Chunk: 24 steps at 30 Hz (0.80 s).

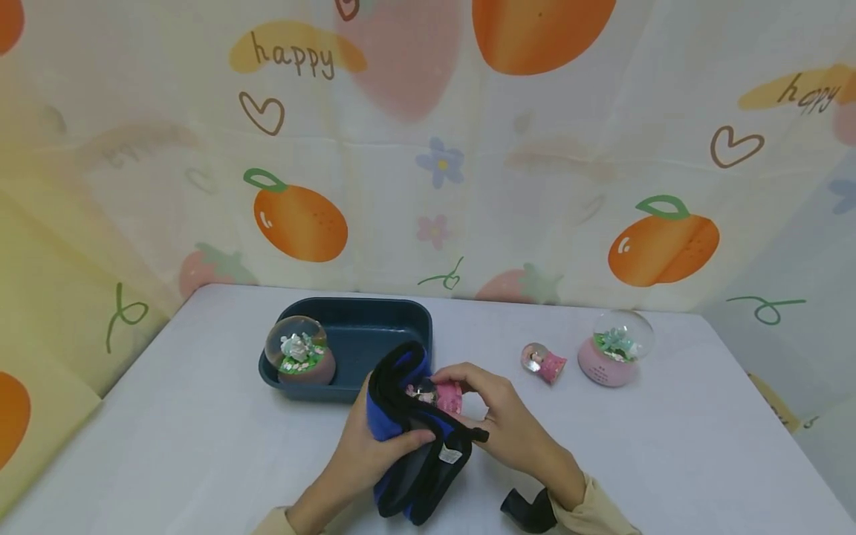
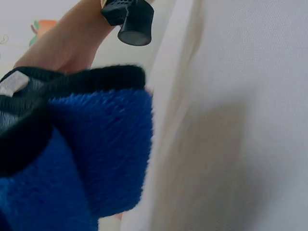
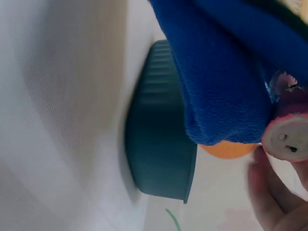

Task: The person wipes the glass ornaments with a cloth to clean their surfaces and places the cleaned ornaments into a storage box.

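My left hand (image 1: 374,438) grips a folded blue fleecy cloth with black edging (image 1: 401,423), thumb laid over its near side. A small snow globe with a pink base (image 1: 449,397) lies partly in the fold, its clear dome toward the cloth. My right hand (image 1: 498,412) pinches that globe by its base, fingers above and thumb below. In the right wrist view, the round underside of the base (image 3: 288,139) faces the camera. The left wrist view shows mostly the fuzzy blue cloth (image 2: 106,144), with a white tag near its black edge.
Behind the cloth stands a dark teal tray (image 1: 374,312), with a larger snow globe (image 1: 301,353) inside at its left end. To the right, a second small pink globe (image 1: 545,362) lies tipped on its side beside another large snow globe (image 1: 615,349). A patterned curtain hangs behind the table.
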{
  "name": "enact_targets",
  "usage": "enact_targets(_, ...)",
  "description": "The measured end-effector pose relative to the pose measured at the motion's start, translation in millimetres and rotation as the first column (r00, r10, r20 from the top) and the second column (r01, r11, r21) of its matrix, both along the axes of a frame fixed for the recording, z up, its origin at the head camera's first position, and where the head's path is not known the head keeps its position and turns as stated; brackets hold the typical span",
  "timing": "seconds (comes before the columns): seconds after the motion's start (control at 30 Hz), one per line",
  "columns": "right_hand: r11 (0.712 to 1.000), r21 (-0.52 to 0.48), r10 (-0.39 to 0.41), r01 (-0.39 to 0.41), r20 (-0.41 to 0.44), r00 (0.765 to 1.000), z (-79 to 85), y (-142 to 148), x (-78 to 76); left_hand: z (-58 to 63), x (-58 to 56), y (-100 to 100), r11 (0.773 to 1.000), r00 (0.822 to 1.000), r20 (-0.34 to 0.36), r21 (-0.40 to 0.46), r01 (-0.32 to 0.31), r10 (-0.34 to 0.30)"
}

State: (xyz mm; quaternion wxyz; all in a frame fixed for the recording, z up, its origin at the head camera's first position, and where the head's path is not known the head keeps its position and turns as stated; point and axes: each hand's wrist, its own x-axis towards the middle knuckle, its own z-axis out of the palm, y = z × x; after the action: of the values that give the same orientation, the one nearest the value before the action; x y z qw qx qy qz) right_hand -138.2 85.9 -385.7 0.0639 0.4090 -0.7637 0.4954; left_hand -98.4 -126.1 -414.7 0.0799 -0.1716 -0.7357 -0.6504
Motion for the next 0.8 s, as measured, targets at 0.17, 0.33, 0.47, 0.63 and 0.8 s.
enact_targets(0.17, 1.0, -0.015, 0.029, -0.027, 0.14, 0.99, 4.9, 0.2, 1.6, -1.5, 0.0, -0.3, 0.994, 0.988, -0.128, -0.046, -0.094, 0.088)
enact_targets(0.33, 0.996, -0.048, 0.079, -0.073, 0.158, 0.984, 7.1, 3.8, -0.8, -0.8, 0.6, -2.2, 0.993, 0.979, -0.18, -0.062, -0.104, 0.091)
enact_targets(0.47, 0.992, -0.081, 0.11, -0.098, 0.151, 0.982, 8.5, 6.1, -1.5, 0.6, -0.2, -5.4, 0.992, 0.973, -0.209, -0.056, -0.111, 0.097)
enact_targets(0.63, 0.995, -0.092, 0.053, -0.038, 0.159, 0.986, 11.3, 8.6, -0.3, 3.1, -0.9, -8.3, 0.986, 0.966, -0.208, -0.036, -0.163, 0.152)
enact_targets(0.8, 0.998, -0.061, -0.002, 0.015, 0.209, 0.978, 14.5, 10.1, 0.4, 5.6, -0.4, -9.2, 0.984, 0.974, -0.141, -0.019, -0.18, 0.175)
